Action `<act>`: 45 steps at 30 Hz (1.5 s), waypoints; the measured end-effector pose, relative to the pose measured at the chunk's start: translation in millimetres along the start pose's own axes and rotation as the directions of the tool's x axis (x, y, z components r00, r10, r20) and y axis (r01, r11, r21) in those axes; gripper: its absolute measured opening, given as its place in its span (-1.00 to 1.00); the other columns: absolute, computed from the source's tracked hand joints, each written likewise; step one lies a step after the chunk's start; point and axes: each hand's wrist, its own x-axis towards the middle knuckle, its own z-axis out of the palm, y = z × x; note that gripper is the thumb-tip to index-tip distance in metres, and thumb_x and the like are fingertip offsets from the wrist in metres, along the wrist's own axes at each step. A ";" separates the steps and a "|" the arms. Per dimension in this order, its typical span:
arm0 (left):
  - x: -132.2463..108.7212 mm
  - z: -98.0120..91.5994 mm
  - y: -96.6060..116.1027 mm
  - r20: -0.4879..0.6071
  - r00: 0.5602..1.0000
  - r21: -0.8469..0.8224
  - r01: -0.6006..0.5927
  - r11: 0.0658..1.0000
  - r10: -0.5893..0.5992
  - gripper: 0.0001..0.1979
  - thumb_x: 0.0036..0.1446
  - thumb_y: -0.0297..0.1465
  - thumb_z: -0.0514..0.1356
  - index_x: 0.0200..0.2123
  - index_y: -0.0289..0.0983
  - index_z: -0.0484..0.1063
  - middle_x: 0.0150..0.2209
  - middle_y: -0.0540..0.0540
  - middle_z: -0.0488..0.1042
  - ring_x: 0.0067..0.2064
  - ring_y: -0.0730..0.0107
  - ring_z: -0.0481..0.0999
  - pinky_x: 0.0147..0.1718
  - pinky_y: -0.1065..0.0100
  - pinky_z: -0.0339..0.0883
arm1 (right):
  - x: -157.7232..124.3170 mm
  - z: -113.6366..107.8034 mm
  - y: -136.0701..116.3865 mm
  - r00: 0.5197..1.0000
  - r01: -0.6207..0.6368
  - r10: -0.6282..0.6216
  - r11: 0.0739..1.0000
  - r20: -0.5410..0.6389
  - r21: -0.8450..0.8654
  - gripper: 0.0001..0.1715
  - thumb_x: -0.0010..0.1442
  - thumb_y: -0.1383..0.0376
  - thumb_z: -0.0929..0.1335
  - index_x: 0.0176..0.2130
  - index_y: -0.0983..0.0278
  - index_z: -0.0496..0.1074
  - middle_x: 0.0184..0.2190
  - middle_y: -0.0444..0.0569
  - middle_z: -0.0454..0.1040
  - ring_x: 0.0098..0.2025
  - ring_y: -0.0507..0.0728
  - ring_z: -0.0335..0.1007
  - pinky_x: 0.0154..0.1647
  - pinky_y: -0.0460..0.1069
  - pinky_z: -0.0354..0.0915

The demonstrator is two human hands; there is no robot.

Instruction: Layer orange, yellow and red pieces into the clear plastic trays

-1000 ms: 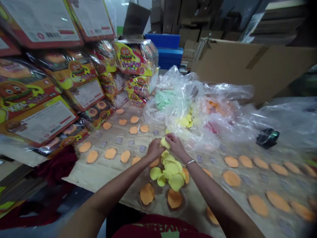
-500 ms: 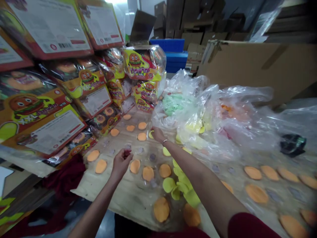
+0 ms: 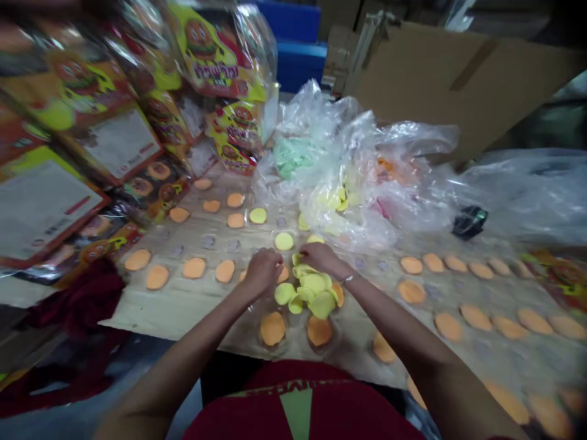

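Observation:
A loose pile of thin yellow discs lies on the table in front of me. My right hand is at the pile's far edge, its fingers pinched on a yellow disc there. Just left of the pile, my left hand is closed with fingertips together; whatever it may hold is hidden. Orange discs sit in clear plastic trays around it, some partly covered by the hand. Beyond the hands, one yellow disc and another yellow disc lie flat.
Packaged burger-themed boxes are stacked along the left. Clear plastic bags holding green, yellow and orange pieces lie at the back, before a large cardboard box. More orange discs stand in rows to the right. Dark red cloth hangs at the left edge.
My right hand has come back from the far row to the yellow pile, leaving a yellow disc lying there. My left hand has moved right, close to the pile. The view has tilted downward.

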 end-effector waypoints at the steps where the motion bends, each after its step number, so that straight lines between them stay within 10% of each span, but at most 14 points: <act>1: -1.4 4.4 5.5 0.040 0.999 0.032 0.004 0.999 -0.005 -0.80 0.12 -0.48 0.12 -0.29 -0.31 0.55 -0.26 -0.25 0.55 -0.12 0.11 0.48 -0.14 0.18 0.31 | -1.9 5.8 -1.1 1.000 -0.016 0.017 1.000 0.012 -0.020 -0.78 0.21 0.32 0.30 -0.23 0.33 0.53 -0.23 0.09 0.57 -0.20 0.15 0.46 -0.32 -0.07 0.12; 10: -29.1 30.3 11.1 -0.002 1.000 0.138 0.023 0.990 -0.023 -0.85 0.08 -0.35 0.24 -0.31 -0.30 0.54 -0.25 -0.21 0.58 -0.13 0.12 0.53 -0.12 0.17 0.35 | 10.2 50.8 14.4 1.000 0.005 -0.005 0.999 -0.007 -0.048 -0.86 0.09 0.34 0.33 -0.34 0.35 0.48 -0.33 0.10 0.55 -0.31 0.16 0.45 -0.39 -0.04 0.07; 13: -52.8 23.1 9.5 -0.185 0.982 0.023 0.028 0.999 -0.024 -0.73 0.10 -0.28 0.24 -0.15 -0.29 0.50 -0.11 -0.23 0.55 -0.03 0.09 0.49 -0.02 0.10 0.33 | 2.4 55.9 20.9 0.998 0.014 -0.013 1.000 -0.060 0.026 -0.91 0.07 0.38 0.30 -0.41 0.32 0.42 -0.41 0.04 0.50 -0.38 0.12 0.39 -0.42 -0.05 0.04; 16: -93.8 14.5 -5.2 -0.540 0.816 -0.200 0.115 0.973 -0.208 -0.71 0.14 -0.31 0.21 -0.07 -0.28 0.44 -0.04 -0.26 0.50 0.04 0.09 0.45 0.05 0.04 0.29 | -9.4 44.2 13.8 0.970 0.071 -0.040 0.990 -0.239 0.119 -0.91 0.06 0.41 0.28 -0.37 0.32 0.38 -0.41 0.01 0.47 -0.36 0.12 0.36 -0.38 -0.06 0.09; 19: -130.6 22.6 -24.5 -0.584 0.700 -0.400 0.192 0.896 -0.411 -0.58 0.12 -0.19 0.24 0.01 -0.24 0.37 -0.03 -0.22 0.45 0.02 0.11 0.43 0.03 0.03 0.32 | -11.0 32.6 -0.7 0.899 0.148 0.015 0.930 -0.438 0.337 -0.80 0.15 0.33 0.24 -0.21 0.30 0.37 -0.35 -0.02 0.48 -0.35 0.11 0.36 -0.32 -0.05 0.19; 23: -152.0 58.0 -27.5 -0.392 0.711 -0.633 0.251 0.732 -0.583 -0.38 0.05 -0.14 0.27 0.13 -0.26 0.24 -0.03 -0.21 0.40 -0.08 0.19 0.45 -0.09 0.10 0.41 | -8.4 36.4 -33.0 0.931 0.230 -0.063 0.867 -0.360 0.443 -0.63 0.18 0.36 0.25 0.00 0.32 0.32 -0.21 0.02 0.51 -0.27 0.11 0.42 -0.22 -0.02 0.29; 29: -157.9 83.4 -21.0 -0.383 0.700 -0.646 0.264 0.716 -0.603 -0.38 0.07 -0.17 0.24 0.15 -0.30 0.21 -0.02 -0.23 0.39 -0.10 0.19 0.45 -0.10 0.08 0.42 | -19.8 34.3 -71.6 0.959 0.237 -0.242 0.970 -0.146 -0.050 -0.68 0.20 0.49 0.25 -0.07 0.33 0.42 -0.06 0.16 0.45 -0.02 0.21 0.36 -0.07 0.03 0.26; 35: -145.0 52.8 -7.4 -0.592 0.791 -0.140 0.089 0.986 -0.155 -0.65 0.17 -0.32 0.18 0.03 -0.25 0.40 0.11 -0.30 0.36 0.18 0.01 0.30 0.14 -0.04 0.22 | -68.6 11.4 -50.7 0.946 0.296 -0.305 0.951 -0.108 -0.092 -0.79 0.28 0.36 0.28 -0.14 0.30 0.48 -0.13 0.09 0.45 -0.06 0.18 0.32 -0.03 0.05 0.22; 40: -89.8 47.0 19.1 -0.295 0.955 0.102 -0.012 0.995 0.042 -0.69 0.16 -0.45 0.14 -0.02 -0.21 0.48 0.28 -0.33 0.22 0.34 -0.20 0.05 0.19 -0.29 0.00 | -95.0 38.6 -38.6 0.846 0.489 -0.511 0.858 -0.156 -0.155 -0.81 0.19 0.42 0.35 -0.16 0.31 0.48 0.09 0.19 0.37 0.21 0.31 0.11 0.17 0.26 0.06; 45: -63.7 44.3 23.5 -0.127 0.985 0.143 -0.102 0.984 0.121 -0.77 0.08 -0.50 0.19 -0.17 -0.23 0.50 0.24 -0.34 0.27 0.32 -0.23 0.09 0.15 -0.34 -0.02 | -92.2 60.6 -20.9 0.832 0.470 -0.409 0.878 -0.374 0.087 -0.86 0.23 0.41 0.32 -0.21 0.27 0.46 -0.08 0.08 0.51 0.10 0.21 0.31 0.17 0.21 0.09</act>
